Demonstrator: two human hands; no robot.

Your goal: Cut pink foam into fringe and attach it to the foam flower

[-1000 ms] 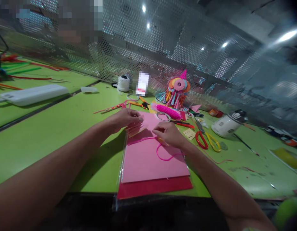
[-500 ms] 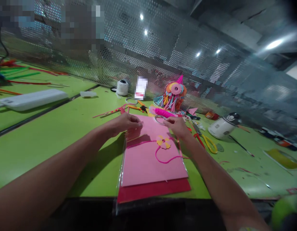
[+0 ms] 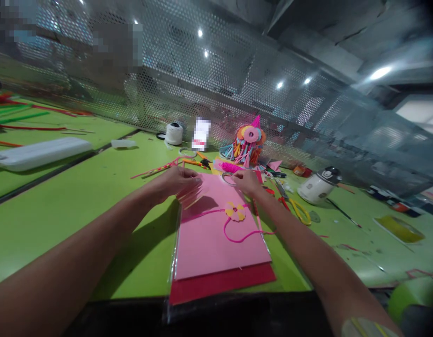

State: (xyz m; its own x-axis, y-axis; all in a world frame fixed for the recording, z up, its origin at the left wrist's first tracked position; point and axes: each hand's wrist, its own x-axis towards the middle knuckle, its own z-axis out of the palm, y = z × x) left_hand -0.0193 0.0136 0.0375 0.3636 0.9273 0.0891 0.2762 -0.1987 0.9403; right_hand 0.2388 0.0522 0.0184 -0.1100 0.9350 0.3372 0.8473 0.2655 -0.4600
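Note:
Pinched between the fingers of my left hand [image 3: 177,181] is a pink paper fringe [image 3: 191,195], its thin strips hanging toward the sheet below. Across from it, my right hand [image 3: 247,182] grips a narrow, ring-shaped roll of tape [image 3: 226,179]. Both hands are over the far end of a pink paper sheet [image 3: 219,250], which lies on red paper [image 3: 223,284] in a clear plastic sleeve. A yellow-and-pink paper flower [image 3: 235,211] with a magenta cord [image 3: 242,240] rests on the pink sheet.
A colourful tasselled paper piece [image 3: 249,140] stands behind my hands, near a phone [image 3: 201,133] and a white thread spool [image 3: 174,134]. To the right are yellow-handled scissors [image 3: 301,213] and a white container with a dark lid [image 3: 316,187]. A white power strip [image 3: 44,153] lies left.
The fringe in my left hand has turned, and its separate strips show more clearly. My right hand keeps the tape roll. The whole view has shifted slightly.

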